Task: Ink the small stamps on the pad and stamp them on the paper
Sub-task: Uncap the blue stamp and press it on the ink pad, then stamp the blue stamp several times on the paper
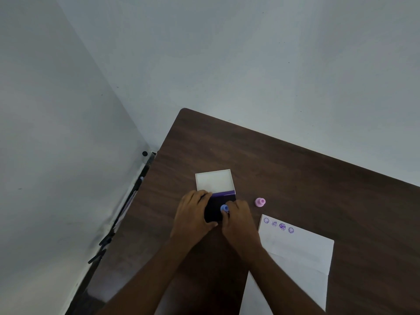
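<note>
The 2 forearms enter from the bottom edge, nearest the camera, and meet over the ink pad [214, 209]. The right hand [238, 220] has its fingers closed around a small blue stamp [224, 208], which stands upright with its face down on the dark pad, just beyond the fingertips. The left hand [193, 215] lies on the pad's left edge, fingers curled over it, apparently steadying it. The pad's white lid [214, 181] lies open just past both hands.

A pink stamp [260, 202] stands free on the brown table [295, 173], to the right of the right hand's knuckles and apart from them. The paper [297, 253] lies right of the right wrist, with 4 purple prints [278, 225] along its far edge.

Inking seems under way; the next press lies rightward, so the right hand is nearer.
</note>
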Demonstrator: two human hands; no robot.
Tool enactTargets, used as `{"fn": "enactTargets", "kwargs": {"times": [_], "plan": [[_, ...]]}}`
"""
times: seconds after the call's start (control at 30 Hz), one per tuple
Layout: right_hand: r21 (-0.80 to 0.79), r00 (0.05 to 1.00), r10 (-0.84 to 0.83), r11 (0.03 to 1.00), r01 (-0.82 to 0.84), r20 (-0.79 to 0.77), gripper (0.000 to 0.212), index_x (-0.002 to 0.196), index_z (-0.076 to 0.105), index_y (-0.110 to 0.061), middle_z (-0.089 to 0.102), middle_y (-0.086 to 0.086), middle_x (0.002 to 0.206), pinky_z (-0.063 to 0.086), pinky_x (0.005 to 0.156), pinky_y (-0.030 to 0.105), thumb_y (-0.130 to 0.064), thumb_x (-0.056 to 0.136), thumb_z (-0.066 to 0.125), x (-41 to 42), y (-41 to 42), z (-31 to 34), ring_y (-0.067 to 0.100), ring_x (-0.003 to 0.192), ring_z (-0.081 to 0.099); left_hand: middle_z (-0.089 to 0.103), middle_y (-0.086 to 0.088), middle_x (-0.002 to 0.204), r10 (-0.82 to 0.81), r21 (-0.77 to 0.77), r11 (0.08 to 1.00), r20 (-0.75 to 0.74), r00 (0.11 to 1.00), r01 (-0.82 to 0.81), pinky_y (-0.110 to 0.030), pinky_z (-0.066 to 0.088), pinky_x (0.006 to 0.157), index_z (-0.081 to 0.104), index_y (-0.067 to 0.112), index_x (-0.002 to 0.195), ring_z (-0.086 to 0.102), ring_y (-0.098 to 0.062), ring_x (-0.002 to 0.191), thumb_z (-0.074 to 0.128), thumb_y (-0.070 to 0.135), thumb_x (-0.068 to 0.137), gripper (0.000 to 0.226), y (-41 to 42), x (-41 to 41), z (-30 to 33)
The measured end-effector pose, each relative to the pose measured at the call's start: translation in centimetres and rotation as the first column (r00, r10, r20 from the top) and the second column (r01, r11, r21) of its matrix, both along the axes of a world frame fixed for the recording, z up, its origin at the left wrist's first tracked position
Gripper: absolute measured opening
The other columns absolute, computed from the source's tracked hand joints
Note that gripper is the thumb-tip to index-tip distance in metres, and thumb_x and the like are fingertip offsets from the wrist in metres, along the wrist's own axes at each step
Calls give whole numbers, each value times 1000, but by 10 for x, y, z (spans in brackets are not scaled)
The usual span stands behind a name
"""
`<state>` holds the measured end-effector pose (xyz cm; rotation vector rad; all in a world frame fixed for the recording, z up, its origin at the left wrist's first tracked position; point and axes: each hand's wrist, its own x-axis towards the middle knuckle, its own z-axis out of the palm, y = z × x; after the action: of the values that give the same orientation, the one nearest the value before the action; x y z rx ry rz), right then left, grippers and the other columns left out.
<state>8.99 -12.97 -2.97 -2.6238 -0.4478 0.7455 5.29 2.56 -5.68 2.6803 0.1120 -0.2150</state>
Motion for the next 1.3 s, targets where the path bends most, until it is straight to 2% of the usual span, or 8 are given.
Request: {"fn": "enactTargets", "kwargs": {"times": [0.27,0.47,0.67,0.8,1.0,1.23,1.3], "plan": [[-32,1000,12,999,-13,-27,43,133,45,-7,48,14,137,33,105,32,-22,94,56,0,-1,-3,25,123,44,56,-10,133,3,2,1000,19,1000,-3,-37,27,106,52,13,133,51,-27,122,81,55,57,92,1,-1,-3],[-15,999,3,1000,-3,-38,44,134,43,-4,47,17,138,32,105,34,-20,94,55,-1,-2,-5,27,124,43,58,-11,131,6,-1,1000,26,1000,-6,-39,31,106,53,11,131,53,-28,120,82,54,56,91,1,1,-4],[-14,1000,11,1000,-11,-16,41,131,47,-4,50,17,135,35,103,35,-20,94,56,1,-1,-7,28,121,46,52,-10,138,17,-25,1000,-13,1000,-17,-34,19,109,48,13,136,46,-26,127,80,54,61,92,0,1,-4],[-2,1000,-17,1000,17,-26,42,133,46,-5,49,16,137,35,105,34,-21,94,56,0,-1,-9,26,123,45,51,-10,139,30,-39,999,-27,999,-31,-33,16,108,47,14,137,45,-26,128,81,53,61,92,-1,2,-1],[10,994,-90,996,91,-56,46,133,45,-7,48,16,137,35,105,34,-25,93,58,-2,0,-12,26,123,46,55,-10,134,9,-13,1000,-12,1000,-9,-38,27,108,49,14,135,48,-27,124,81,54,57,93,1,1,-1],[-33,988,-106,994,102,-114,34,120,53,-10,56,14,125,42,98,36,-26,91,60,12,4,-13,26,111,53,57,-9,131,1,54,999,-51,999,2,-40,34,105,50,16,133,50,-27,121,79,59,56,93,-2,4,3],[19,981,-156,987,160,-111,31,119,54,-10,58,13,122,41,98,36,-25,91,59,10,2,-12,25,110,53,55,-9,133,-1,70,998,-69,998,6,-40,34,105,49,17,135,48,-26,123,78,60,57,94,-2,4,7]]}}
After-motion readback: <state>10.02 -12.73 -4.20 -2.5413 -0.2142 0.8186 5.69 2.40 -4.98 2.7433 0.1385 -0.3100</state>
